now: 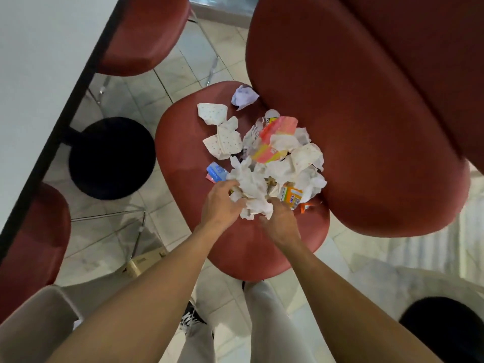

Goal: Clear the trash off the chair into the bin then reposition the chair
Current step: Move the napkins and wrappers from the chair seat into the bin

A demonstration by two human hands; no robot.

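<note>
A red padded chair (183, 163) stands below me, its big backrest (353, 113) rising on the right. On the seat lies a heap of trash (275, 158): crumpled white tissues, dotted paper wrappers, a pink and yellow packet, a small blue packet (215, 172) and a lone paper ball (244, 96) at the far edge. My left hand (222, 201) and my right hand (279, 221) close on a wad of white tissue (252, 192) at the near side of the heap. A beige bin (34, 326) shows at the bottom left corner.
A white table with a dark edge (39, 74) runs along the left, its black round base (112, 158) on the tiled floor. Two more red chairs (146, 35) (28, 247) sit tucked beside it. Another black round base (445, 328) is at bottom right. My legs and a shoe are below.
</note>
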